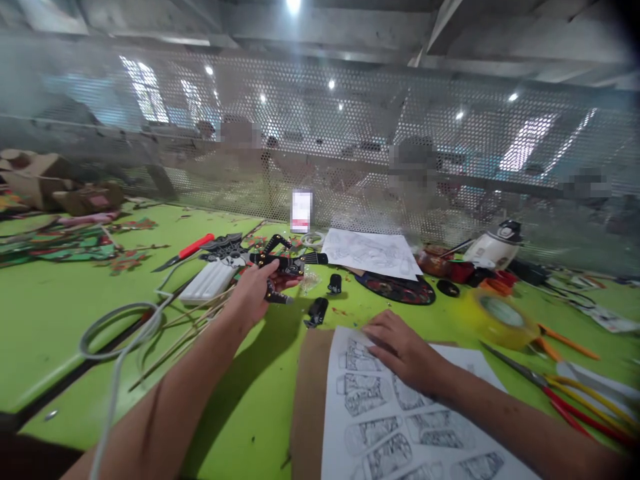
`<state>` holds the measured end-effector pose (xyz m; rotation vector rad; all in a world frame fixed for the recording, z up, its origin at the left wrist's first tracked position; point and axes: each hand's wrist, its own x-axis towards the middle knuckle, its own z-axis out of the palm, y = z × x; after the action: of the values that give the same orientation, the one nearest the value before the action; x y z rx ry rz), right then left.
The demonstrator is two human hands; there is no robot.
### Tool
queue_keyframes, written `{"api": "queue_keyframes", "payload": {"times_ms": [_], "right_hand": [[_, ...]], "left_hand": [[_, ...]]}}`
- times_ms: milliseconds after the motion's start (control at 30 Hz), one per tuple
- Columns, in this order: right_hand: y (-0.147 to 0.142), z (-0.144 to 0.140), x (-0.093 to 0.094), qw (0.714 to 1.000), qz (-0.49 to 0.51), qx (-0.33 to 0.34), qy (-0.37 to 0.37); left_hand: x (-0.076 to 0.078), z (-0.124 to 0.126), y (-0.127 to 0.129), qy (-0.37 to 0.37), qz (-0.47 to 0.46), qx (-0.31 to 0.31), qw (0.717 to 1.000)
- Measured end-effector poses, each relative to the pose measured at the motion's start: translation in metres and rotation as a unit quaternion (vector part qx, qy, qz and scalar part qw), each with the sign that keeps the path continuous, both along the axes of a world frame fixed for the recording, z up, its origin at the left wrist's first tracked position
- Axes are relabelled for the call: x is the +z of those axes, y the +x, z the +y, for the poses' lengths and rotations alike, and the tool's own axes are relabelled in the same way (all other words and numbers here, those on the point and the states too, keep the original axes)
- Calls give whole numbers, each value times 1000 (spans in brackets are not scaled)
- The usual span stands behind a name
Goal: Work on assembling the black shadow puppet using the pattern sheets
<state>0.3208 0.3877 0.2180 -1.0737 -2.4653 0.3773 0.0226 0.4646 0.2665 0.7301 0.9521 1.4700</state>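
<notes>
My left hand [257,290] is closed round a black jointed cut-out figure [287,263] with pale line patterns and gold-coloured rivets. It is raised over the table, thumb on top of the figure. My right hand [405,350] lies with its fingers over the upper part of a white sheet [370,427] printed with outlined, patterned shapes. A brown board [313,400] lies beneath that sheet. Two small black cut-out pieces, one at the back [335,285] and one nearer me [317,312], rest between my hands.
A red-handled knife [193,248], white power strip [210,283] and looped cable [120,333] are on the left. Behind are a drawing sheet [373,252] and dark palette [400,290]. Clear tape [500,317] and scissors [550,383] lie right. A perforated screen [340,153] stands behind.
</notes>
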Motion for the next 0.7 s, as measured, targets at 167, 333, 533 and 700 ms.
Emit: {"api": "queue_keyframes", "payload": {"times_ms": [167, 333, 533, 700], "right_hand": [[5, -1, -4, 999, 15, -32, -8], [-2, -7, 6, 1000, -8, -18, -21], [-3, -22, 24, 990, -112, -60, -54], [3, -32, 36, 982, -152, -62, -95]], "left_hand": [[-2, 2, -3, -8, -19, -20, 1000], [1, -2, 1, -44, -12, -52, 998], [1, -10, 11, -56, 12, -107, 993], [-3, -11, 14, -78, 34, -123, 989]]}}
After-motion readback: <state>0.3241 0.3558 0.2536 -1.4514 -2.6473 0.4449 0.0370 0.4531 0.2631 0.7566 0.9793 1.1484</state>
